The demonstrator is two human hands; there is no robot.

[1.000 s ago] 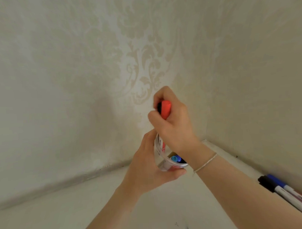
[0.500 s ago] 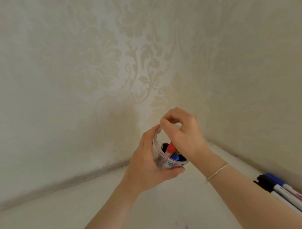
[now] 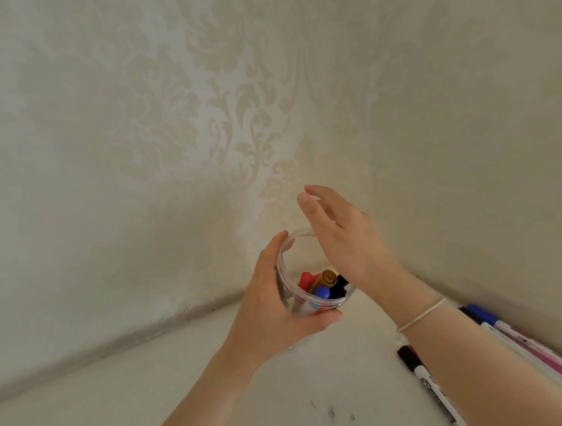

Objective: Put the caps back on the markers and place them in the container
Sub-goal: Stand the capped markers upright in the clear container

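A clear container (image 3: 286,278), held off the desk (image 3: 126,387) by the left hand (image 3: 270,312) wrapped around its side, now carries the red marker (image 3: 305,279) beside gold, blue and black ones. A second ago the right hand (image 3: 344,239) was pushing that marker in; it has since let go and hangs just above the rim, empty, fingers straight and loosely spread. One more marker looks stowed, while others (image 3: 500,329) wait on the desk at right, near the wall (image 3: 462,142)
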